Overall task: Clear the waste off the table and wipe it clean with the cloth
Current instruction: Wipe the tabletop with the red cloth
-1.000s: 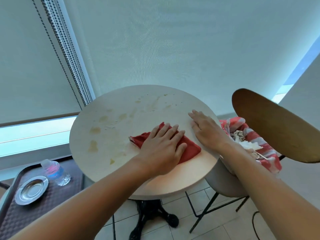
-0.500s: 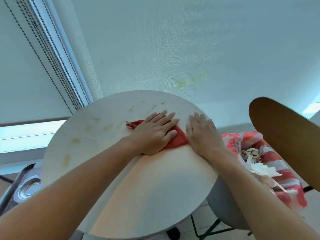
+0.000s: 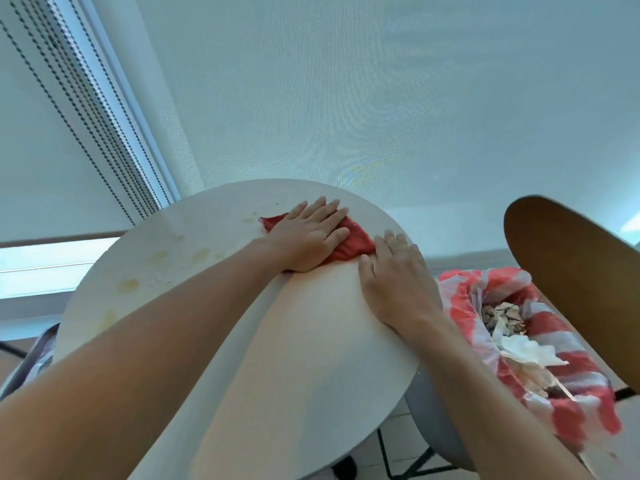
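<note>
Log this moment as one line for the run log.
phase: wiping | left hand: flat on red cloth | right hand: flat on table | yellow stains: remain

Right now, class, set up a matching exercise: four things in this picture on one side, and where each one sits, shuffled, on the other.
Things
1. left hand
2. right hand
3. yellowish stains
4. crumpled waste

Places
A. in the red-and-white striped bag
B. flat on the bare table, beside the cloth
C. on the table's left part
D. pressing on the red cloth

Pairs: 1-D, 2-B, 3-C, 4-A
</note>
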### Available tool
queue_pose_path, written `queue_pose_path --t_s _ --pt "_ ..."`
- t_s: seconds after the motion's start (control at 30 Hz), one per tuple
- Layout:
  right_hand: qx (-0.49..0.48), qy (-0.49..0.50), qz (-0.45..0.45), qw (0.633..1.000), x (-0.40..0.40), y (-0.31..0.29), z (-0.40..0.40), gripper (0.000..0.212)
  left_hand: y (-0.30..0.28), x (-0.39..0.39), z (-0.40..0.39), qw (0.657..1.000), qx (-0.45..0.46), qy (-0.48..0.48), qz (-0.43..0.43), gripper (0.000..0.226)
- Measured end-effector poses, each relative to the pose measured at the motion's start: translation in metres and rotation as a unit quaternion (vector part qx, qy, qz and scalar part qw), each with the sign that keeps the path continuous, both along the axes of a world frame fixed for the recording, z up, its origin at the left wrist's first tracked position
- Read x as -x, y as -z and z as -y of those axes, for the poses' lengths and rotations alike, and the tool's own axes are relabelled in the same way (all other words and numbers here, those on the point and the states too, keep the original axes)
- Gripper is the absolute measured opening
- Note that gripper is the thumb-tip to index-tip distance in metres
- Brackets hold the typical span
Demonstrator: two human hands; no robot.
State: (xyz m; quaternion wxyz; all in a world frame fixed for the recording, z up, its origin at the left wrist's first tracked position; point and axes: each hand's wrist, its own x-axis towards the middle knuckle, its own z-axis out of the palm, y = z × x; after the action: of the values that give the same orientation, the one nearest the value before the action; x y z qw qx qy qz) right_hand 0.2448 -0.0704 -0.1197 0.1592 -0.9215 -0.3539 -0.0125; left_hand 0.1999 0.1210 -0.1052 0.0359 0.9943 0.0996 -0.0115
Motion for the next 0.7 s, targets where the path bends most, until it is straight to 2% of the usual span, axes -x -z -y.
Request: queue_pose_path --t_s 0.3,0.4,0.5,0.63,0.7 --pt "0.037 0.011 0.002 0.999 0.008 -0.005 -0.006 0.059 0.003 0.059 0.013 0.999 0.017 -0.032 0.008 0.065" --pt "0.037 0.015 -0.018 0.999 0.009 -0.005 -0.007 0.063 0.000 0.095 0.028 0.999 0.022 0.026 0.009 0.067" --pt "-0.025 0.044 -0.027 0.998 0.007 -0.005 -0.007 0.061 -0.005 0.116 0.038 0.993 0.006 0.117 -0.004 0.069" --pt "-0.037 0.067 -0.020 0.997 0.010 -0.007 -0.007 0.046 -0.010 0.102 0.033 0.983 -0.001 0.183 -0.026 0.070" --pt "-0.058 0.072 -0.023 0.995 0.010 -0.006 -0.008 0.049 -0.008 0.087 0.029 0.978 -0.007 0.207 -0.026 0.069"
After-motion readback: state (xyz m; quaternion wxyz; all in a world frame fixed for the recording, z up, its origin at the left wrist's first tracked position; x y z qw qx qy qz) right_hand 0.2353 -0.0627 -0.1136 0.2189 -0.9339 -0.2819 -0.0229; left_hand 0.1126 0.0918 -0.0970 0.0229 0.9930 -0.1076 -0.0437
